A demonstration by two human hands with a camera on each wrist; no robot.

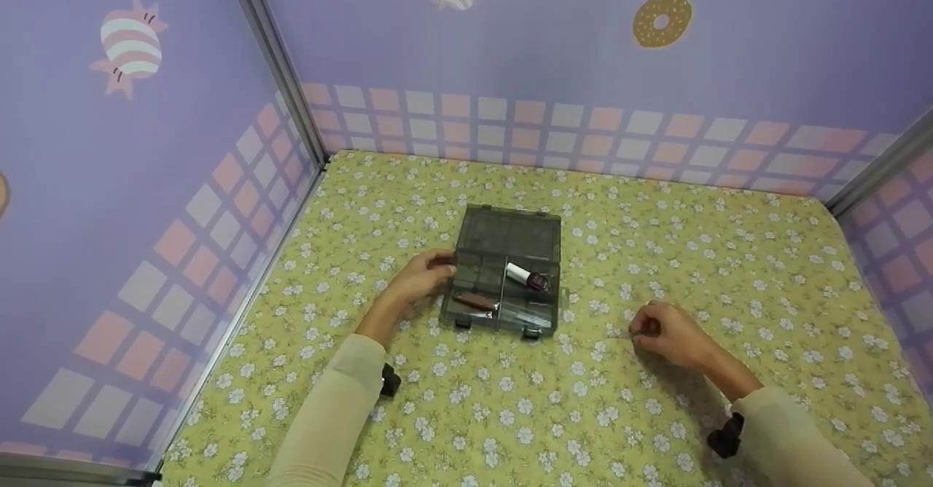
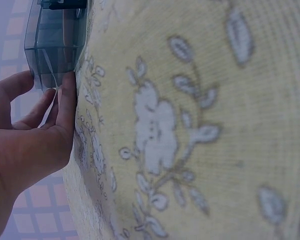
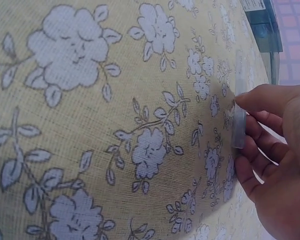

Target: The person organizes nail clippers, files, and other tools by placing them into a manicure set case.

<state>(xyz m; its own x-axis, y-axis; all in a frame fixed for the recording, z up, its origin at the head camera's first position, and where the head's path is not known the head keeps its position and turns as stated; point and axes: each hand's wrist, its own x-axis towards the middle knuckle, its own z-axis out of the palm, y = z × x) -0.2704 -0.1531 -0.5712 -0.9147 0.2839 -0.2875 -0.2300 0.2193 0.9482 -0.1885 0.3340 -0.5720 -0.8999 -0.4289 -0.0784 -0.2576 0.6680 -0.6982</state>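
Note:
A smoky grey plastic divider box (image 1: 452, 308) stands with its lid (image 1: 510, 233) laid back. At its left side, my left hand (image 1: 421, 277) grips the wall; in the left wrist view, thumb and fingers sit around the box's end (image 2: 52, 60). Inside lie a dark red bottle with a white cap (image 1: 528, 278) and a brown, slim thing with metal ends (image 1: 475, 300). Off to the right of the box, low over the cloth, my right hand (image 1: 674, 334) pinches a thin translucent strip (image 3: 239, 127) between thumb and fingers.
Yellow flowered cloth (image 1: 481, 407) covers the table. Purple printed panels (image 1: 554, 42) rise at the back and both sides, joined by grey metal posts (image 1: 273, 57). A black wrist camera (image 1: 391, 381) is on the left sleeve, another (image 1: 727, 436) on the right.

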